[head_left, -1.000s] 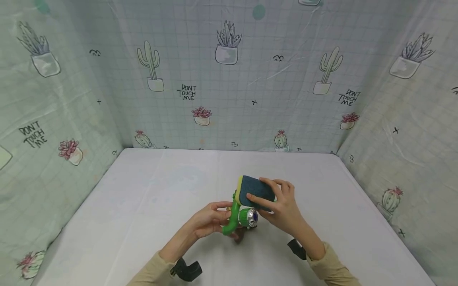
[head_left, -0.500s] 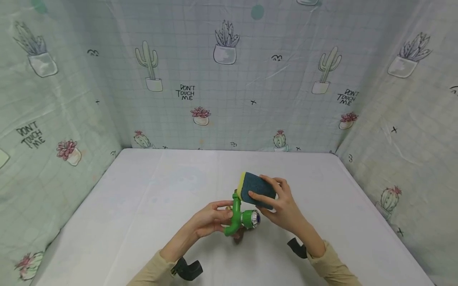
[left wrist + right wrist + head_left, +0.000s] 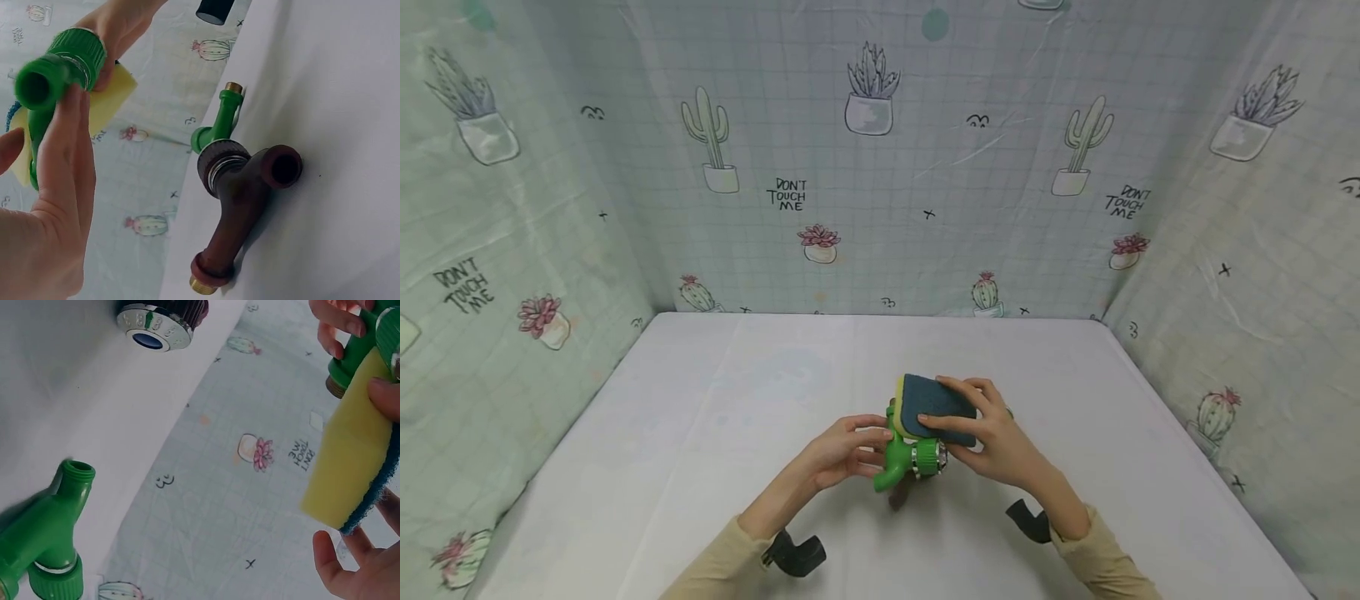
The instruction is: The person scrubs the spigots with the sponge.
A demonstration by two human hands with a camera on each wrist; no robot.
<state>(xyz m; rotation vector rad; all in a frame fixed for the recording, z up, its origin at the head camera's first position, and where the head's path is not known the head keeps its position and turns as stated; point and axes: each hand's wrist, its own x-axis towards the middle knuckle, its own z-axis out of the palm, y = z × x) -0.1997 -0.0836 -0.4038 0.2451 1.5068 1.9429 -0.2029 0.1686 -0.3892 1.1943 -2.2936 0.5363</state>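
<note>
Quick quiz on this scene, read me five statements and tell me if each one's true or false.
1. The right hand holds a sponge. True.
2. The sponge is a single color. False: it is yellow with a dark blue side.
3. The left hand touches the raised green faucet. True.
4. Every faucet in sight is off the table. False: a brown faucet and a second green faucet lie on the white table.
5. The cloth backdrop carries cactus drawings. True.
</note>
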